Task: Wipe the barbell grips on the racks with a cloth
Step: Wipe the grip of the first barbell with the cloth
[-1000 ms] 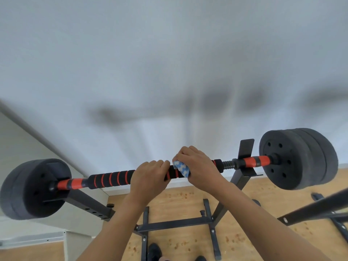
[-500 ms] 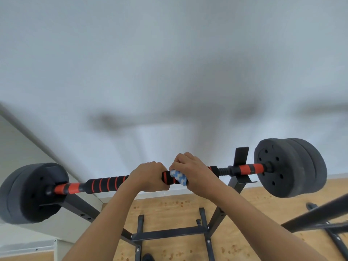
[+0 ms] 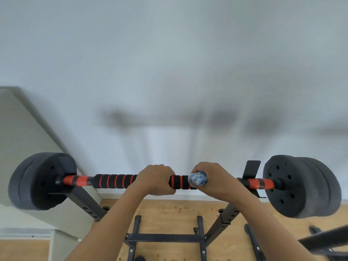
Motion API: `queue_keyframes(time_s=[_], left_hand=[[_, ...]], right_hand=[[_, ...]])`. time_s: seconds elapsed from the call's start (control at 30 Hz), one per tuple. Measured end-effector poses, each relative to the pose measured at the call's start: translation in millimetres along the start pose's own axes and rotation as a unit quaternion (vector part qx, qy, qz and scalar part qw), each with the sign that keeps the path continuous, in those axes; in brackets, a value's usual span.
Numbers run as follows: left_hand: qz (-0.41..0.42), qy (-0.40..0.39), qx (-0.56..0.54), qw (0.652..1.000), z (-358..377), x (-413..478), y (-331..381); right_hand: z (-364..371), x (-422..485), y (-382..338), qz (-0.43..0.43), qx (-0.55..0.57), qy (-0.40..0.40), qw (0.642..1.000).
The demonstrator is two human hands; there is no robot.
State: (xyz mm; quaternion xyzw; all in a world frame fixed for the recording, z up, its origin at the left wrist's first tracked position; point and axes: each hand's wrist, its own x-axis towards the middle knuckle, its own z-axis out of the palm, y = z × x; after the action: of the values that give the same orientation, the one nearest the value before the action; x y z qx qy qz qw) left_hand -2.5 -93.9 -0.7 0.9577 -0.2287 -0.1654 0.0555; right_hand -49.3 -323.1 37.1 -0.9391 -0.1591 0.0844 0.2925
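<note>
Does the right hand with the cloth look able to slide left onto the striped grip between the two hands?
Probably yes. The right hand holds the cloth on the bar, and the striped grip beside it is bare up to the left hand, which blocks anything farther.

The barbell (image 3: 116, 180) lies across the rack (image 3: 88, 204); my left hand (image 3: 155, 179) is beside my right hand (image 3: 212, 178), the cloth (image 3: 197, 178) between.

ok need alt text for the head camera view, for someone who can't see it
A person's right hand wraps a blue-and-white cloth around a black-and-orange barbell grip while the left hand grips the bar beside it. The barbell rests on a black rack.
</note>
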Motion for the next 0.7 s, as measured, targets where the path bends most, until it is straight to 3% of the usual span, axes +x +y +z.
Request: queue_keyframes(time_s=[0.23,0.53,0.63,0.7], left_hand=[[0.007,0.049,0.033,0.998,4.4,-3.5,3.3],[0.022,0.196,0.123,0.973,35.9,-17.5,9.7],[0.003,0.191,0.122,0.974,37.9,-20.8,16.8],[0.002,0.140,0.095,0.986,24.1,-20.6,20.5]], right_hand=[[11.9,9.2,-3.1,0.031,0.005,0.036,0.999],[17.7,14.8,-5.7,0.074,0.023,0.040,0.996],[16.4,12.4,-5.8,0.080,0.049,0.017,0.995],[15.8,9.6,-6.9,0.079,0.047,0.014,0.996]])
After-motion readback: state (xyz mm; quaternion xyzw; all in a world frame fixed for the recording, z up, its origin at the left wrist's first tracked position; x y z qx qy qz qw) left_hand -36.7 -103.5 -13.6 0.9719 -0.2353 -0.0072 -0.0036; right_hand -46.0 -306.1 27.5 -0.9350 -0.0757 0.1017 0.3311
